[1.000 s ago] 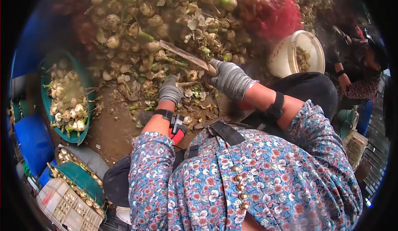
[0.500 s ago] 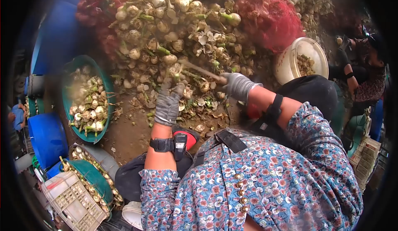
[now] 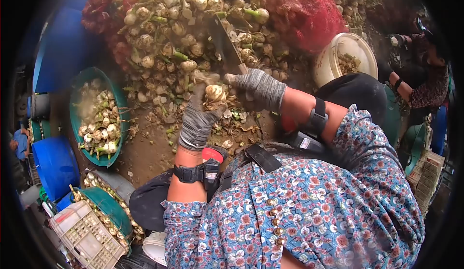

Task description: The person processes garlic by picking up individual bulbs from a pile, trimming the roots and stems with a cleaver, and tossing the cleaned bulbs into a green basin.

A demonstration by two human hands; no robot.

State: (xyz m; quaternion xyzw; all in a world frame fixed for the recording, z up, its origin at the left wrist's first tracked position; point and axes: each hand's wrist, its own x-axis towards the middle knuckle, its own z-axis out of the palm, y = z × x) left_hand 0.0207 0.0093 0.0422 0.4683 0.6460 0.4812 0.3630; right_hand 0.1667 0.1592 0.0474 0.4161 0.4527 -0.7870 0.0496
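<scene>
My left hand [image 3: 197, 121], in a grey glove, is closed around a garlic bulb [image 3: 215, 93] with its pale face turned up. Closed on a knife, my gloved right hand [image 3: 261, 89] is just right of the bulb. The wide knife blade [image 3: 226, 43] points up and away, over the heap of garlic [image 3: 186, 42]. My right fingers hide most of the knife's handle. Stems and dry scraps of garlic lie on the ground below both hands.
A green basin [image 3: 74, 106] with garlic stands at left, near a blue tub [image 3: 55, 165] and a plastic crate [image 3: 87, 237]. A white bucket [image 3: 323, 68] and a red mesh sack [image 3: 309, 15] are at right. Another person [image 3: 425, 83] sits at far right.
The knife has swung from lying crosswise over the garlic to pointing up and away. In my left hand, the bulb's pale face now shows. My right hand has moved slightly left.
</scene>
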